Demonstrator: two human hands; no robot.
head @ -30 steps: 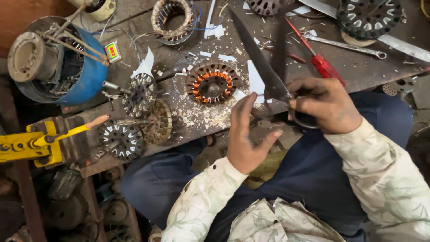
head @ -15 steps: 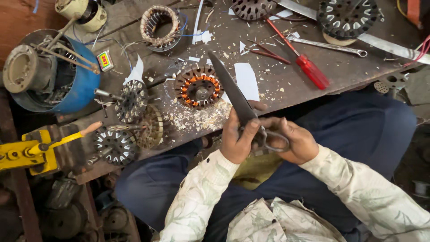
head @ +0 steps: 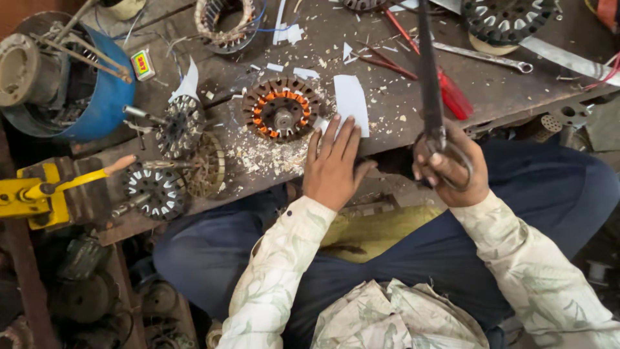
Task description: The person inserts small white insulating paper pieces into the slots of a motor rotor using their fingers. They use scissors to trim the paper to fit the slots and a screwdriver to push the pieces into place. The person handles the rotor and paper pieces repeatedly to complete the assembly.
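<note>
My right hand (head: 452, 169) grips the handles of a large pair of dark scissors (head: 429, 71), blades closed and pointing up and away over the bench. My left hand (head: 336, 165) lies flat with fingers spread at the bench's near edge, fingertips touching a white paper strip (head: 352, 103). Just left of it sits a round stator (head: 283, 110) with orange-insulated copper windings, ringed by pale paper scraps.
A red-handled screwdriver (head: 445, 87) and a spanner (head: 481, 55) lie on the dark bench (head: 504, 97). Several stators and rotors (head: 181, 126) sit at the left. A blue motor housing (head: 77, 77) and a yellow tool (head: 39, 194) stand far left.
My hands have separated. The left hand let go of the scissors and moved onto the bench by the paper. The right hand swung the scissors upright to the right.
</note>
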